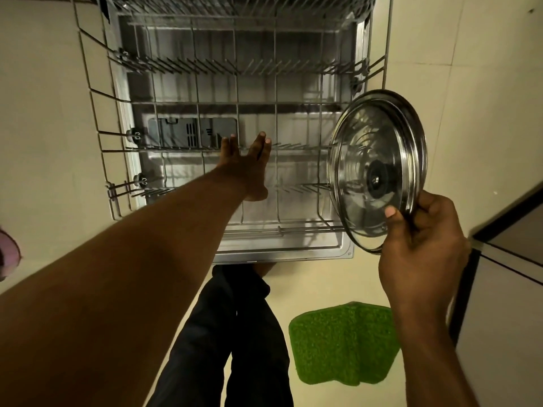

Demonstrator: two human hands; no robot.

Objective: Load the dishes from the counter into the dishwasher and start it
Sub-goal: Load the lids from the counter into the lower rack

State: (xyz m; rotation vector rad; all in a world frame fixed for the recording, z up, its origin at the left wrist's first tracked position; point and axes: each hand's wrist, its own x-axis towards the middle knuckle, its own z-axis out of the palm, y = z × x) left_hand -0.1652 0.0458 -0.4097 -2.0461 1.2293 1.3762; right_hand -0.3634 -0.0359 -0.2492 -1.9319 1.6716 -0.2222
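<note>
Left grip [249, 168] spread over lower rack [164, 148]; right grip [423, 245] pinches lid [367, 160] rim.

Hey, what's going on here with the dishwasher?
A person stands over the open dishwasher, whose lower rack is pulled out and holds no dishes. The right hand grips a glass pot lid by its rim, with what looks like a steel plate behind it, at the rack's right edge. The left hand reaches out over the tines, fingers straight.

Open lanes between rack [276, 104] tines [205, 67]
</note>
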